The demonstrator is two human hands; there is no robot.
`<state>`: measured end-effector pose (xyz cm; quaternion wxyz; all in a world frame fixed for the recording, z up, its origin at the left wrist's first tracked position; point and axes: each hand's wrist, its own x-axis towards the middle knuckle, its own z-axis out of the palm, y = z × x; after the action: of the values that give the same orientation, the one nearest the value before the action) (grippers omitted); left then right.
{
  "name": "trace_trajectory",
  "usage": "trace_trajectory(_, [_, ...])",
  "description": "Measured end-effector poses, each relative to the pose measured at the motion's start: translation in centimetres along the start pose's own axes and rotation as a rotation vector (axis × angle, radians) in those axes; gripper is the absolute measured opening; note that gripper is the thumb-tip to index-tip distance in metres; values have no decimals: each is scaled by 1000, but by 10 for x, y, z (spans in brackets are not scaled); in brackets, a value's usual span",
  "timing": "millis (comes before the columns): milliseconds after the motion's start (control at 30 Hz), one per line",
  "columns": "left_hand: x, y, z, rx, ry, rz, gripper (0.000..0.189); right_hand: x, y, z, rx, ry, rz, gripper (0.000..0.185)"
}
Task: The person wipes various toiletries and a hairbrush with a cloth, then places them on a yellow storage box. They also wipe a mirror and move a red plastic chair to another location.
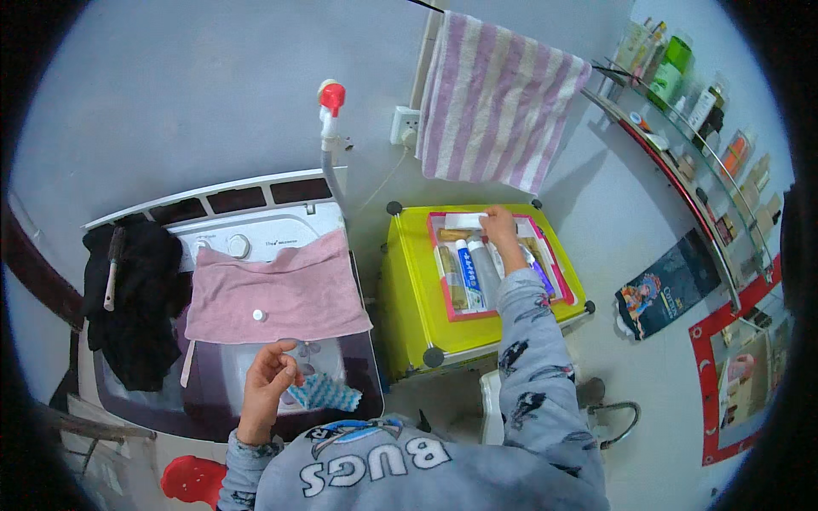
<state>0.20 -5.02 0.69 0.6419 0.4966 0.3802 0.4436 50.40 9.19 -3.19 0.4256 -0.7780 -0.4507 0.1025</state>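
My right hand (pixel 500 231) reaches into a pink-rimmed box (pixel 451 314), its fingers closed at the right end of a white packet (pixel 463 221). In that box lie a blue-and-white toothpaste tube (pixel 470 274), a pale bottle (pixel 486 271), a purple tube (pixel 542 278) and other toiletries. My left hand (pixel 271 383) hovers over the washing machine lid, fingers loosely curled and apart, with nothing visible in them. Just beyond it, a small white cap (pixel 259 315) rests on a pink towel (pixel 275 290). A blue-and-white patterned cloth (pixel 326 391) lies beside my left hand.
The box stands on a yellow-green cabinet (pixel 409 300) with dark corner knobs. Black cloth (pixel 137 332) and a brush (pixel 114 268) lie on the washing machine (pixel 217 402). A striped towel (pixel 498 102) hangs behind. Glass shelves (pixel 696 140) hold bottles at right; a red stool (pixel 192 479) stands lower left.
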Motion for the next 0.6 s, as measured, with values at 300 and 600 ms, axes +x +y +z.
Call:
trace_trajectory(300, [-1,-13,-15,44,76,-65,21,11,3,27,-419,-3,-132,23])
trace_trajectory(600, [3,-19,-13,21,28,-94,18,1,-11,32,-715,167,-245,17])
